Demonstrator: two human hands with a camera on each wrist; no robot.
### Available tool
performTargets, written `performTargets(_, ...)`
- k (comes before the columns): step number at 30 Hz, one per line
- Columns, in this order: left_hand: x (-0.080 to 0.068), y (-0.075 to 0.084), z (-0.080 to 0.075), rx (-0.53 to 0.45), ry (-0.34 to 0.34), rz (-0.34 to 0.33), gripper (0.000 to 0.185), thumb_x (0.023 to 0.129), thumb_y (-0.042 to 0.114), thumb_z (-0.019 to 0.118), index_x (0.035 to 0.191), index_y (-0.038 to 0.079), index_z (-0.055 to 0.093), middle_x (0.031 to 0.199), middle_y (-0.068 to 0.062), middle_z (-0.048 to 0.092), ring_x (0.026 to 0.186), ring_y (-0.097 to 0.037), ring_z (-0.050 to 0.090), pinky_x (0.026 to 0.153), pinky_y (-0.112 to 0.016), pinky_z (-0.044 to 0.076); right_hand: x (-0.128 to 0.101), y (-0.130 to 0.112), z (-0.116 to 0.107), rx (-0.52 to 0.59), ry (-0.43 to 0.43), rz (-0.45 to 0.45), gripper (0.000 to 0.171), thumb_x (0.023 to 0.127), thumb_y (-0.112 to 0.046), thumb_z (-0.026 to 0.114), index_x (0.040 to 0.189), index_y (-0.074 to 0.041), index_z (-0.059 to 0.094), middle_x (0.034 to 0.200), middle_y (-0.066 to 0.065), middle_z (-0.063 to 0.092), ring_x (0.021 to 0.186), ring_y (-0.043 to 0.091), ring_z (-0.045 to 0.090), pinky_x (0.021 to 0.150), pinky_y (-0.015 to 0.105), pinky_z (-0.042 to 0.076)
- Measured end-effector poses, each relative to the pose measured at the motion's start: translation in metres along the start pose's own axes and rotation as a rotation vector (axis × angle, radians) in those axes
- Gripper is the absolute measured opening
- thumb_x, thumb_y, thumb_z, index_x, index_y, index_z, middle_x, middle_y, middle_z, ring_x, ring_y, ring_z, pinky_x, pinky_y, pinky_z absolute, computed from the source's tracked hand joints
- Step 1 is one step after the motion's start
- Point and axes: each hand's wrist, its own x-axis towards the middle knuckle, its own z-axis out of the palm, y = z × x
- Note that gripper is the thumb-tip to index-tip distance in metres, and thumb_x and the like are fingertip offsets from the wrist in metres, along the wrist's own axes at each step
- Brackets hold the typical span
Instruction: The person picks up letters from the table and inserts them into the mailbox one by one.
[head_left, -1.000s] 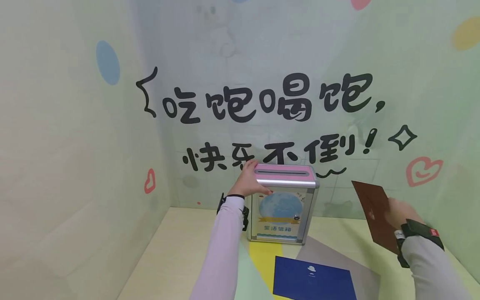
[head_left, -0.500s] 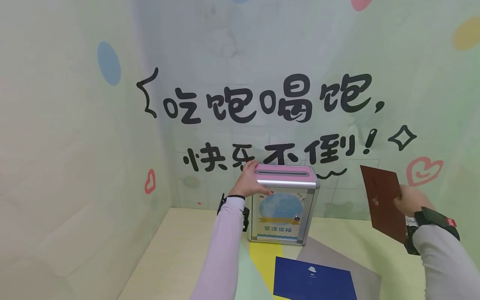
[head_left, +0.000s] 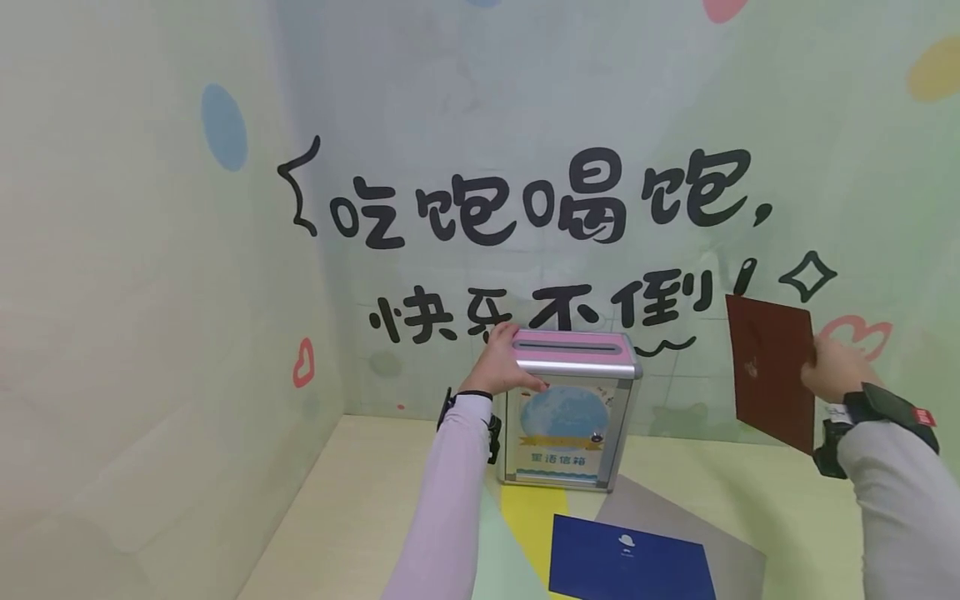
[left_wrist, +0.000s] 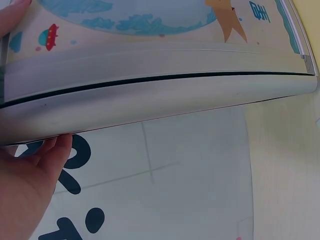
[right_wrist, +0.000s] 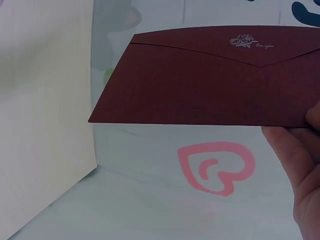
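Note:
A letter box [head_left: 564,433] with a pink slotted top and a clear front stands upright on the table. My left hand [head_left: 501,362] grips its upper left corner, the thumb across the front and the fingers over the top and side. In the left wrist view, fingertips touch the box's silver side [left_wrist: 150,107]. My right hand [head_left: 836,368] pinches a dark red envelope [head_left: 772,371] by its right edge, held in the air to the right of the box. The right wrist view shows the envelope's pointed flap [right_wrist: 210,47] lying down, with a small printed flower.
A dark blue envelope [head_left: 630,562] with a white hat print lies on the table [head_left: 360,500] in front of the box. Under it are grey [head_left: 697,525], yellow and pale green flat areas. Walls [head_left: 187,333] with printed lettering stand at the back and sides.
My right hand has lifted the dark red envelope up and a little to the right, turning it more upright. The left hand stays on the letter box, which has not moved.

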Motion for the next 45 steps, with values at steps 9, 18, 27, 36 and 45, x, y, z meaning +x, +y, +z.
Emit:
performTargets(9,0.000,0.004,0.001,0.007,0.007,0.002,0.107,0.053,0.019,0.088,0.141,0.006,0.028,0.146,-0.008,0.021,0.117,-0.024,0.042,0.096,-0.036,0.039,0.009,-0.011,-0.015,-0.019,0.187,-0.068,0.009,0.074,0.003,0.042,0.065,0.005,0.042,0.053,0.008,0.040,0.048,0.023,0.039,0.044,0.030,0.026)
performTargets(18,0.001,0.004,0.000,0.015,0.005,0.008,0.108,0.054,0.021,0.088,0.142,0.005,0.026,0.148,-0.009,0.017,0.124,-0.026,0.037,0.099,-0.037,0.037,0.018,-0.027,-0.027,-0.015,0.234,-0.082,0.010,0.076,0.002,0.042,0.069,0.008,0.046,0.054,0.011,0.046,0.049,0.023,0.040,0.045,0.031,0.027)
performTargets(27,0.002,0.000,-0.001,0.017,0.010,0.014,0.108,0.053,0.022,0.088,0.141,0.005,0.028,0.148,-0.009,0.017,0.124,-0.026,0.037,0.098,-0.037,0.037,0.032,-0.051,-0.031,0.050,0.224,-0.076,0.016,0.079,0.000,0.041,0.077,0.013,0.050,0.057,0.015,0.050,0.049,0.022,0.041,0.044,0.030,0.028)
performTargets(36,0.000,-0.002,0.000,0.010,0.008,-0.006,0.109,0.053,0.021,0.088,0.141,0.004,0.026,0.148,-0.010,0.017,0.122,-0.026,0.039,0.100,-0.037,0.036,0.045,-0.080,-0.031,0.087,0.227,-0.106,0.015,0.082,0.001,0.042,0.080,0.011,0.052,0.062,0.020,0.053,0.051,0.024,0.044,0.044,0.030,0.030)
performTargets(45,0.001,-0.001,0.002,0.010,0.007,0.001,0.109,0.053,0.020,0.088,0.141,0.004,0.027,0.148,-0.010,0.018,0.121,-0.026,0.040,0.099,-0.036,0.036,0.048,-0.098,-0.030,0.153,0.208,-0.102,0.022,0.085,-0.001,0.041,0.095,0.014,0.053,0.079,0.030,0.058,0.056,0.026,0.051,0.046,0.030,0.035)
